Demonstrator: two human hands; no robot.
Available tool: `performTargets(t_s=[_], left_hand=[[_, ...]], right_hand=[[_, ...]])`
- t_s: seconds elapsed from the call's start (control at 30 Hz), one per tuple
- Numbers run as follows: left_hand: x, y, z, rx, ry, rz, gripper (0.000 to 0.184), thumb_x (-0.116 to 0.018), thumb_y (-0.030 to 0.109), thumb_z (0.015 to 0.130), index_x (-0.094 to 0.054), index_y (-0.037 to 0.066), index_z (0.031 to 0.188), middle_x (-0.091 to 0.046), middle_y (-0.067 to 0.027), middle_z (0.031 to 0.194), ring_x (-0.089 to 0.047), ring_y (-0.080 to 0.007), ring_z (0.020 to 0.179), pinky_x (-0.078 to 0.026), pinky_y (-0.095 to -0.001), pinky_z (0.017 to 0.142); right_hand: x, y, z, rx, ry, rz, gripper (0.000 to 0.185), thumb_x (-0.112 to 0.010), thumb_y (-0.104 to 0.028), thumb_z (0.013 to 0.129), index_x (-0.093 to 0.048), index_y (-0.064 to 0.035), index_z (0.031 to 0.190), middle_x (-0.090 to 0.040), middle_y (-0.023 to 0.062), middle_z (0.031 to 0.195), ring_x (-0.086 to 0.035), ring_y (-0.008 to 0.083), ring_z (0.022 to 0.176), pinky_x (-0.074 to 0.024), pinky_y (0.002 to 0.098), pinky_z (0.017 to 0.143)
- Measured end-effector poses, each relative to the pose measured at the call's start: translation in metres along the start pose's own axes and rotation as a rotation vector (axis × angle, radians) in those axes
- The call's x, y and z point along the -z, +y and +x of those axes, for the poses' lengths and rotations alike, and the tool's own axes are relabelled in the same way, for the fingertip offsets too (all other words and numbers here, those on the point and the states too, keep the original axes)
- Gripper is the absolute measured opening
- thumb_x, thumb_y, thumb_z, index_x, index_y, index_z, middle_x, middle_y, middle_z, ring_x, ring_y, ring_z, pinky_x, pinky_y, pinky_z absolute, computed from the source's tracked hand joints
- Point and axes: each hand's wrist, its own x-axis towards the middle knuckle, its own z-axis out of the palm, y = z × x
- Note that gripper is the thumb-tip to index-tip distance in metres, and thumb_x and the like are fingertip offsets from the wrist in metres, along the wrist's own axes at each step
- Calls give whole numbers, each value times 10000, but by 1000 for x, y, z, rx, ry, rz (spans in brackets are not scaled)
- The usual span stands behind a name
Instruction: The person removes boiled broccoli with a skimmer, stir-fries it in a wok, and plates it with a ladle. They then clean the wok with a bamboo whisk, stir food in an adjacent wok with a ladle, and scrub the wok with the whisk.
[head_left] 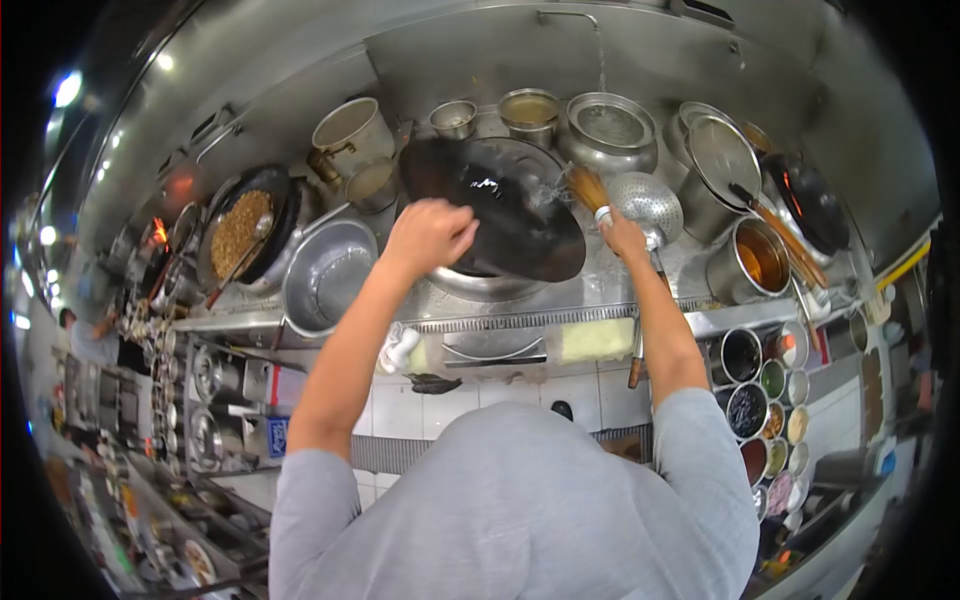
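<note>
A black wok (510, 225) is tilted up on its side above the burner, wet and shiny inside. My left hand (432, 235) is closed at the wok's near left edge; the exact grip is hidden behind my fingers. In my right hand (624, 238) is a bamboo wok brush (588, 187), wrapped by my fingers at its pale handle. Its bristles are at the wok's right side, where water splashes. Just behind the brush lies a perforated skimmer (645, 208), its long handle passing under my right arm.
A running tap (600, 50) feeds a round water pot (612, 130) at the back. Left are a metal basin (330, 275) and a wok of brown food (240, 235). A pot of orange liquid (760, 255) and several seasoning containers (775, 380) stand right. Another person (92, 338) is far left.
</note>
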Motion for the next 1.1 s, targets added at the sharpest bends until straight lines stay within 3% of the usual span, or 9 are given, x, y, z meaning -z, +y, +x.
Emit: performTargets(t_s=[0.07, 0.13, 0.17, 0.27, 0.33, 0.47, 0.57, 0.73, 1.1], left_hand=[[0, 14, -43, 126, -36, 8, 264, -698, 194, 795, -529, 86, 622, -521, -96, 547, -569, -285, 547, -466, -430, 541], [-11, 35, -85, 284, -6, 9, 273, -704, 189, 799, -523, 88, 620, -514, -90, 543, -560, -274, 533, -457, -413, 521], [-19, 44, -96, 373, 25, 11, 274, -703, 183, 804, -521, 91, 621, -517, -85, 545, -554, -268, 525, -452, -404, 513], [-54, 61, -103, 405, 186, -39, 271, -696, 169, 820, -522, 95, 626, -528, -73, 553, -545, -261, 517, -450, -399, 518], [-71, 59, -103, 430, 83, -84, 254, -709, 181, 829, -544, 77, 666, -552, -71, 603, -568, -270, 603, -459, -404, 587], [-112, 40, -112, 482, -56, -170, 192, -716, 201, 827, -627, 42, 889, -620, -125, 876, -588, -316, 903, -467, -434, 817], [-138, 30, -114, 455, -94, -124, 360, -725, 184, 802, -587, 25, 1094, -582, -158, 1080, -529, -349, 1079, -398, -475, 1017], [-155, 43, -113, 515, -203, -140, 533, -739, 187, 787, -538, 3, 1245, -544, -155, 1228, -491, -331, 1203, -334, -494, 1099], [-123, 80, -167, 627, -161, -204, 586, -676, 146, 841, -490, 162, 1396, -428, -184, 1443, -406, -359, 1346, -363, -468, 1104]], right_hand=[[36, -19, -4, -648, -332, 829, 542, -515, -407, 960, -416, -152, 1428, -674, 155, 912, -591, 252, 441, -476, 372, 379], [22, -9, -41, -612, -439, 973, 598, -555, -376, 933, -370, -127, 1445, -662, 199, 968, -614, 251, 463, -472, 388, 366], [2, -8, -60, -562, -416, 922, 632, -546, -363, 931, -339, -88, 1462, -655, 201, 1019, -590, 237, 416, -475, 385, 362], [15, -49, -120, -688, -357, 825, 551, -505, -347, 953, -401, -87, 1428, -582, 289, 1212, -608, 416, 1052, -533, 532, 742], [-14, -30, -153, -318, -405, 337, 493, -527, -292, 951, -456, -53, 1375, -547, 302, 1215, -569, 461, 1056, -453, 527, 911], [-3, -29, -250, -386, 187, 221, 435, -658, -164, 864, -513, -42, 1256, -569, 264, 1090, -508, 450, 1081, -415, 530, 928], [-28, -4, -316, -452, 275, 39, 370, -663, -143, 874, -509, -33, 1191, -580, 202, 1016, -563, 384, 974, -471, 477, 843], [19, -7, -296, -1091, -188, 1199, 277, -636, -174, 919, -482, -60, 1119, -503, 10, 747, -499, 114, 559, -421, 283, 459], [23, 83, -16, -611, -433, 2021, 330, -526, -185, 975, -569, -46, 1271, -571, 11, 843, -416, 31, 548, -310, 178, 409]])
